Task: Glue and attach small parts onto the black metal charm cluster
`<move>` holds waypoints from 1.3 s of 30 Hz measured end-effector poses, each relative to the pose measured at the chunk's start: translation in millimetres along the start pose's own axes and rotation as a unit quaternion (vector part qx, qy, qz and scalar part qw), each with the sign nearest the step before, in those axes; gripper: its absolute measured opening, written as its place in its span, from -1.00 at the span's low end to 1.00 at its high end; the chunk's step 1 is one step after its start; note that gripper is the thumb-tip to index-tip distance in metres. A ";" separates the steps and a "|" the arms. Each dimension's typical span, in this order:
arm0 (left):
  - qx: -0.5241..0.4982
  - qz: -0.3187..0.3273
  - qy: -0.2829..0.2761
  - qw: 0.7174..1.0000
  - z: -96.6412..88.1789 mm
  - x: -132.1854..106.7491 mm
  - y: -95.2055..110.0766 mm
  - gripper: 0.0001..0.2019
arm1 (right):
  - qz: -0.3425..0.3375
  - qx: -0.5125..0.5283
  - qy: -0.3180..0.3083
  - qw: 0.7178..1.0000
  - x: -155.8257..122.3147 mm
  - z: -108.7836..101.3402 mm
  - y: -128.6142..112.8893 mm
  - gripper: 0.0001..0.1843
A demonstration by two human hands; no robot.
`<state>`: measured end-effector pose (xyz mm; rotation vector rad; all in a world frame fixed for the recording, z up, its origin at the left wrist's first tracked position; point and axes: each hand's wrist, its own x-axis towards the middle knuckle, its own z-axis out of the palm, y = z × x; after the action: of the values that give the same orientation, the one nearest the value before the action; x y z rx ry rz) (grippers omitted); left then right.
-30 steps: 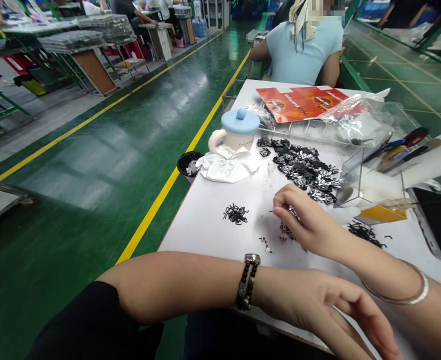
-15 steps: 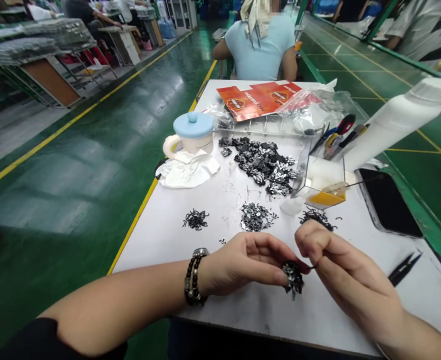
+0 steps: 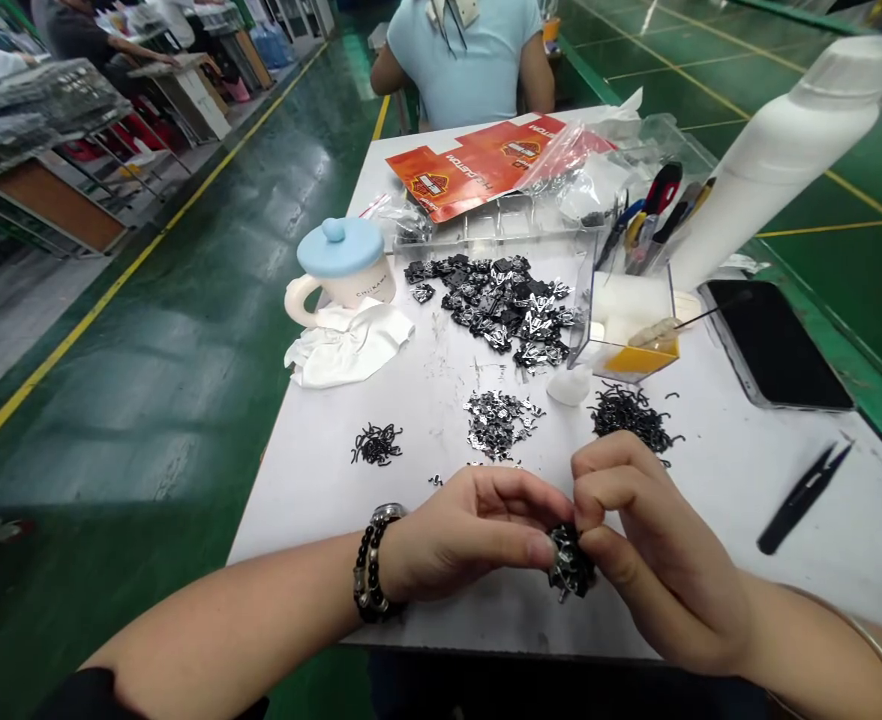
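Above the table's front edge, my left hand (image 3: 460, 535) is closed, gripping a small black-and-silver part (image 3: 570, 565) between thumb and fingers. My right hand (image 3: 655, 555) is pinched against the same part from the right; whatever its fingertips hold is hidden. Just beyond my hands lie a pile of small silver metal pieces (image 3: 497, 425) and, to its right, a pile of short curved black pieces (image 3: 632, 418). A smaller pile of curved black pieces (image 3: 377, 444) sits on the left. Farther back is a heap of black-and-silver parts (image 3: 505, 305). Black tweezers (image 3: 801, 500) rest at the right.
A lidded mug (image 3: 343, 262) stands at the back left behind a crumpled white tissue (image 3: 351, 345). To the right are a clear tool holder (image 3: 628, 310), a white bottle (image 3: 778, 165) and a phone (image 3: 778, 345). Orange-red printed sheets (image 3: 478, 165) lie at the back; a person sits beyond.
My right hand has moved in against the part, and the thin black piece seen at its fingertips is now hidden. The part has turned slightly. The whole view has shifted.
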<state>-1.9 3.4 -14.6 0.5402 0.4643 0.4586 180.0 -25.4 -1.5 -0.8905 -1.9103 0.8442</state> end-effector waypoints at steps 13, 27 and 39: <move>-0.020 -0.045 0.020 0.999 -3.2 -0.5 0.0 -0.65 | -0.131 -0.186 0.019 0.974 -3.3 -10.1 1.2 -0.73; -0.003 -0.061 0.001 0.998 -6.4 -4.2 1.6 -0.67 | -0.159 -0.151 0.046 0.975 -5.3 -8.9 1.8 -0.72; 0.018 -0.060 -0.006 0.998 -4.6 -6.9 5.2 -0.71 | -0.088 -0.070 0.028 0.993 -5.4 -9.9 2.3 -0.82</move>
<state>-11.4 5.5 -13.1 0.5473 0.4909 0.3316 191.4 -26.6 -1.4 -0.8067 -1.9846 0.5806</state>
